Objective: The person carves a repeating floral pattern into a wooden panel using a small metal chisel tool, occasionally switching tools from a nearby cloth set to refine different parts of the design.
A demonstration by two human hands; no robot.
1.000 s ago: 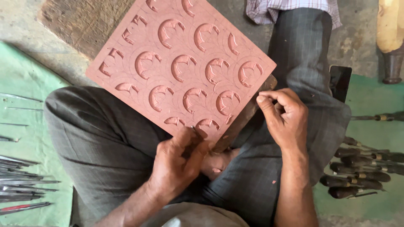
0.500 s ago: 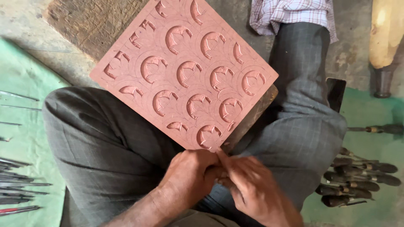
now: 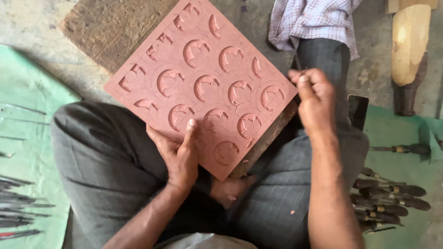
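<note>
- left hand point(image 3: 177, 154) grips near edge of carved slab point(image 3: 203, 83), thumb flat on top face, fingers clamped under edge
- carved slab: reddish, square, rows of curved cutouts, rests tilted on person's lap over grey trousers point(image 3: 92, 161)
- bare foot point(image 3: 228, 189) shows just under slab's near corner
- right hand point(image 3: 316, 99) at slab's right corner, fingers pinched together on thin dark tool point(image 3: 296, 60); whether tip touches slab cannot tell
- chisels with wooden handles point(image 3: 392, 198) right of slab, on green cloth point(image 3: 406, 138)
- thin metal tools point(image 3: 18, 207) left of slab on green mat point(image 3: 27, 101)
- wooden plank point(image 3: 110, 32) under slab's far side
- checked cloth point(image 3: 314, 18) and wooden mallet point(image 3: 408, 50) beyond slab, far right
</note>
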